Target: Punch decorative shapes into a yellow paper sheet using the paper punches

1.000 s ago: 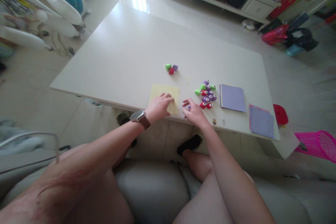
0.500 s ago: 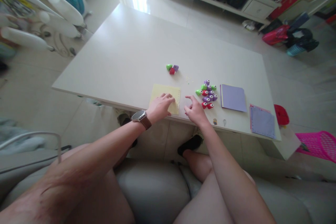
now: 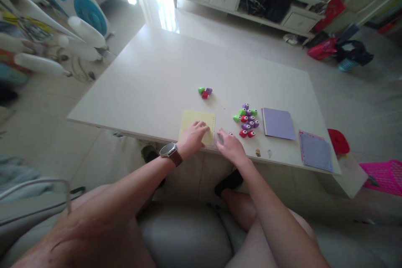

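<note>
My left hand [image 3: 195, 134] lies spread on a yellow sheet of paper [image 3: 191, 118] at the table's front edge, pressing it flat. Small marks run down the sheet's right edge. Just right of that edge, my right hand [image 3: 231, 147] has its fingers curled around a small purple craft punch [image 3: 230, 134], mostly covered by the fingers. Several similar punches in purple, green and red, each with a white eye-like spot, are grouped right of it, such as a red punch [image 3: 243, 133]. Tiny paper bits [image 3: 222, 105] are scattered behind the hands.
Green, red and purple punches [image 3: 205, 93] stand together farther back on the white table [image 3: 141, 79]. To the right lie a stack of purple paper [image 3: 279, 123] and sheets with marked edges [image 3: 315, 150]. Two small flat pieces [image 3: 258, 153] rest near the front edge.
My right hand has drawn its outstretched index finger in and closed, and a purple punch now shows at it. The left hand stays on the yellow sheet. The view has tilted up slightly.
</note>
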Tool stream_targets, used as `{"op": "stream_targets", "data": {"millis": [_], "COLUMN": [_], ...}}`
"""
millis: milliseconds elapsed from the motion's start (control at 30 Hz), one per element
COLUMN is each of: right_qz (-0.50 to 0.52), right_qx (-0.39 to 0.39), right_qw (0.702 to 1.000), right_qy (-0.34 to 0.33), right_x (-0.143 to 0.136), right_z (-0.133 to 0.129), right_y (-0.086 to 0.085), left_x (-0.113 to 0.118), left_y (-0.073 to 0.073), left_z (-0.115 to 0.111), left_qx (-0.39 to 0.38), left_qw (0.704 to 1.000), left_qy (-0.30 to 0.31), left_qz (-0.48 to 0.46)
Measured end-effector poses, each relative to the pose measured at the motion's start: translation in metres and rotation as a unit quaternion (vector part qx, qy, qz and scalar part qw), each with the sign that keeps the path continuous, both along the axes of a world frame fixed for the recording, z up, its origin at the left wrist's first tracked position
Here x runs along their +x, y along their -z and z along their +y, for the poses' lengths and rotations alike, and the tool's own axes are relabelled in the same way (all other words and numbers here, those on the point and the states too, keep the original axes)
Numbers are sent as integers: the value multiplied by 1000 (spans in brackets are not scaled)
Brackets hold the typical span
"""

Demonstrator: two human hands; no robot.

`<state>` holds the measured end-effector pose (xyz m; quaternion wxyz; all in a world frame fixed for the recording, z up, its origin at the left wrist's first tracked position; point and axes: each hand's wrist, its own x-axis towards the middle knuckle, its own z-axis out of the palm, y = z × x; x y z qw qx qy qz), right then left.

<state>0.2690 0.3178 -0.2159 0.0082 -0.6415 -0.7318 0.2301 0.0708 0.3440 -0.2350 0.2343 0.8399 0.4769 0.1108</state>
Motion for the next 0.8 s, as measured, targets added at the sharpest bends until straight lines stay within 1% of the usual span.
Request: {"op": "stream_targets", "data": {"millis": [167, 333, 500, 600, 733, 800], "right_qz": [-23, -23, 1, 27, 9, -3], "right_qx": [-1, -1, 9, 30, 64, 68], "right_qw": [1000, 1000, 1000, 998, 996, 995], "right_qy": [-14, -18, 19, 42, 66, 72], "right_x": [-5, -8, -1, 6, 12, 13], "right_z": [-3, -6, -2, 3, 7, 7], "right_y": [-2, -2, 1, 4, 9, 10], "left_x": [1, 1, -1, -1, -1, -1], "left_y": [2, 3, 1, 1, 3, 3], "left_z": [-1, -2, -1, -1, 0, 0], "left_qx": [-1, -6, -8, -6, -7, -6], "left_qw": [1000, 1000, 1000, 1000, 1000, 1000], "left_qy": [-5, -10, -10, -9, -9, -8], "left_qz": [-6, -8, -8, -8, -1, -1]}}
